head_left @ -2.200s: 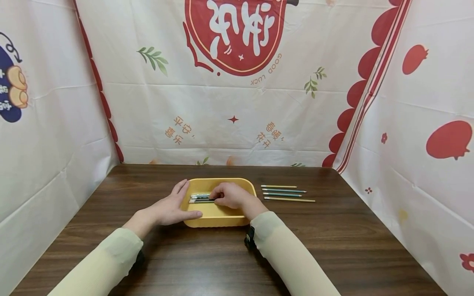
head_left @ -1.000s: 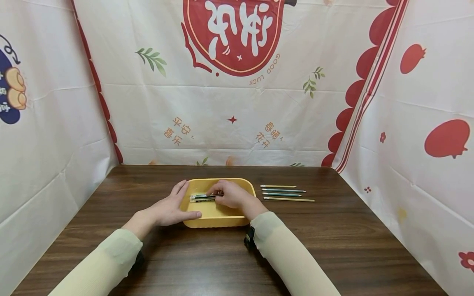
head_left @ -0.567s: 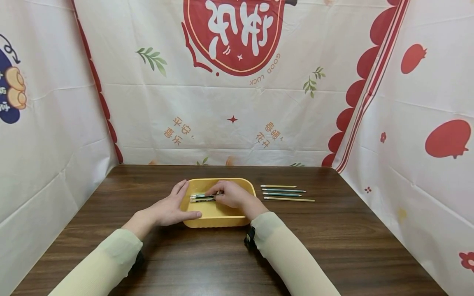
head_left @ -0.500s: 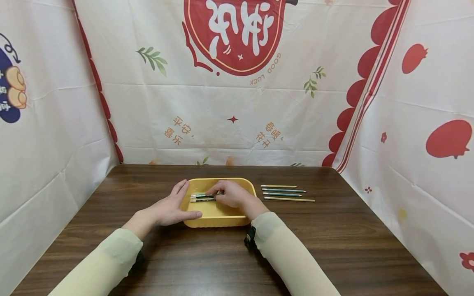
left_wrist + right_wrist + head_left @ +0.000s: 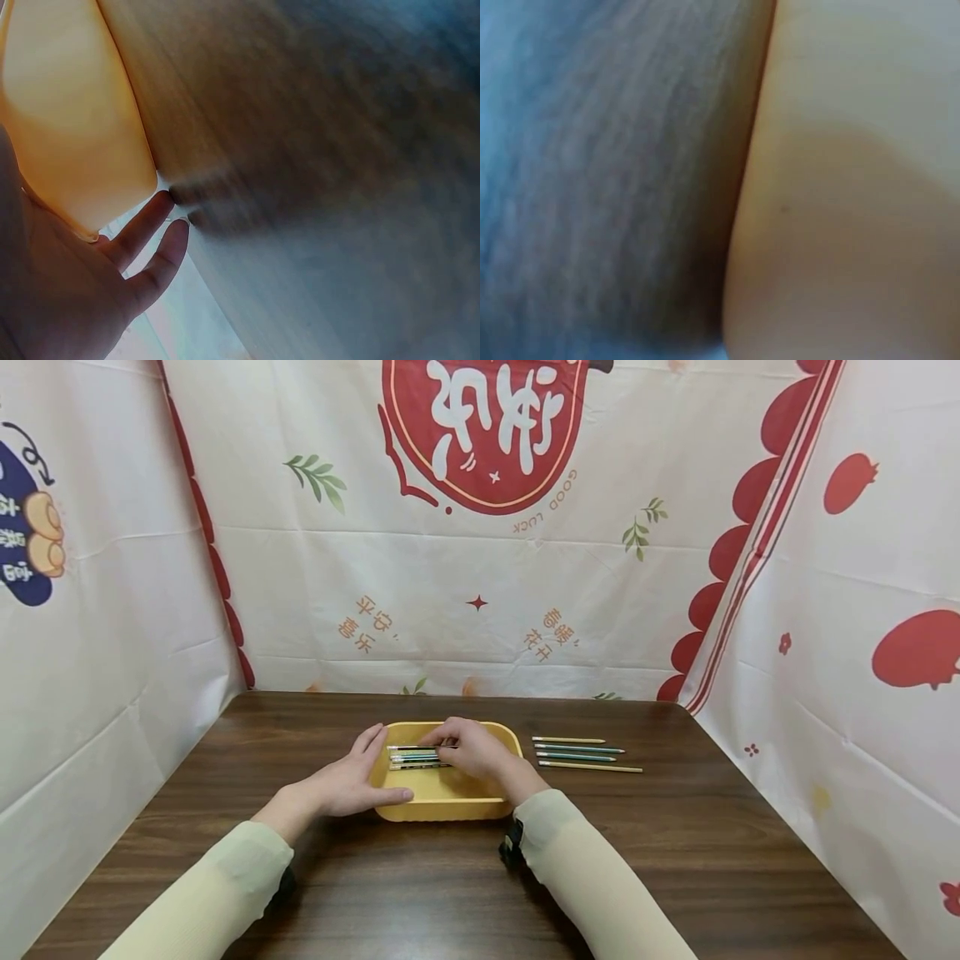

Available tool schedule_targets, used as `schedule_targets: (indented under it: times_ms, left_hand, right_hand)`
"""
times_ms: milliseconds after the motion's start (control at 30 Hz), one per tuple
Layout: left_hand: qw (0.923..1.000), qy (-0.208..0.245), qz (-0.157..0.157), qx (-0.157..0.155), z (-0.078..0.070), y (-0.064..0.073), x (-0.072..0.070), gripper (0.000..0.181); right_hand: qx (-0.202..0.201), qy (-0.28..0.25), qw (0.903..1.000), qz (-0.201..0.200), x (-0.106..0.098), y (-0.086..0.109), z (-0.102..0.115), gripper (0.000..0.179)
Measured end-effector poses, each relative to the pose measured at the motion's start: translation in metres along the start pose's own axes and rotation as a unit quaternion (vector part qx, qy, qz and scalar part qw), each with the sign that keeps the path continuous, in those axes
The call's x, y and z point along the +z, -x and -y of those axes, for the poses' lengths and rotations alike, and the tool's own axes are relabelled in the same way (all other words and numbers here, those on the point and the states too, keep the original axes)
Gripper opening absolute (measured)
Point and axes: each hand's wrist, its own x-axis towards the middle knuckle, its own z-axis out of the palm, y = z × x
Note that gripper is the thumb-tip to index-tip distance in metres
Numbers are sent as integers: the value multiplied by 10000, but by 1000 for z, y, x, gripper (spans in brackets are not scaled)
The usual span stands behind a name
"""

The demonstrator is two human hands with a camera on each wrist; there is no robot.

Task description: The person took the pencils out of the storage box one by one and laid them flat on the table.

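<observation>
A yellow plastic tray (image 5: 446,811) stands near the far middle of the table. My left hand (image 5: 341,783) rests against its left end, fingers straight and spread, thumb lying along the front rim; the left wrist view shows the fingers beside the tray's outer wall. Inside the tray my right hand (image 5: 480,752) pinches a dark pencil (image 5: 405,747) near the back wall, and its right part is hidden by the fingers. In front of that pencil lie several green and dark pencils (image 5: 412,760), side by side, white ends to the left. The right wrist view holds mostly the tray's wall, blurred.
To the right of the tray, yellow and teal pencils (image 5: 577,758) lie in a loose row on the dark wooden table (image 5: 420,885), tips pointing right. Printed cloth (image 5: 480,635) hangs behind the table and along both sides.
My right hand has shifted slightly toward the back of the tray, and the dark pencil now lies apart from the others, behind them. The left hand keeps its place on the tray.
</observation>
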Motion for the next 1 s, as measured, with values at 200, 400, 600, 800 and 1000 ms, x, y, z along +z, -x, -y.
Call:
schedule_targets:
  times_ms: [200,400,600,800,1000]
  left_hand:
    - [10000,22,7,-75,-1,-1,0,125]
    - [9999,16,-15,-123,-1,-1,0,126]
    - [9999,38,-32,-149,-2,-1,0,125]
    - [9999,28,-23,-116,-3,0,0,125]
    - [10000,16,-35,-63,-3,0,0,127]
  right_hand:
    - [-59,-110,9998,-180,-9,4,1,30]
    - [-301,-31,9990,-334,-23,9,6,27]
    - [-411,79,9983,-395,-41,18,9,27]
    - [-370,133,9983,-426,-59,36,5,28]
    - [-175,166,9986,-464,-71,56,-7,28]
